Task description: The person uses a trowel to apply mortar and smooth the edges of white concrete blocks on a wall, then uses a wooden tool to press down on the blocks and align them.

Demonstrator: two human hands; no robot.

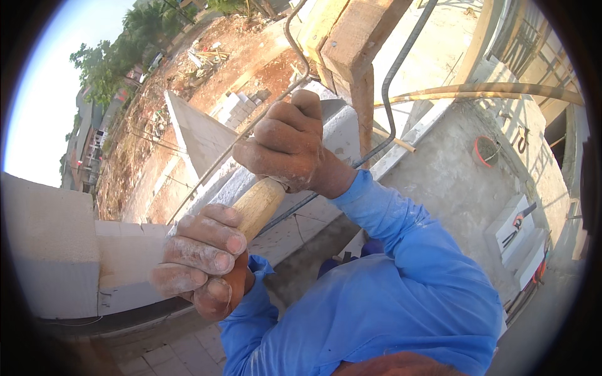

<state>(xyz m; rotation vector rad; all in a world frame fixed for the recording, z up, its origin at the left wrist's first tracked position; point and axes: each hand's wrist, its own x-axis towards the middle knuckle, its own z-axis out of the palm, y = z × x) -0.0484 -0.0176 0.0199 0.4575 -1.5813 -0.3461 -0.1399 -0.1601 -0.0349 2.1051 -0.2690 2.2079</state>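
A pale wooden tool handle slants between my two hands. My left hand, dusted grey, wraps its fingers round the handle's lower end. At the upper end my right hand is closed in a fist against the handle, and a small dark bit shows just under it. The tool's working end is hidden, so its kind cannot be told. What lies inside the right fist is also hidden. A thin bent steel rod passes behind the right fist.
Rough timber posts and a ribbed steel bar stand just beyond my right arm. Below me lies a concrete surface with a red-rimmed bucket and white blocks bearing tools. A pale wall is at left.
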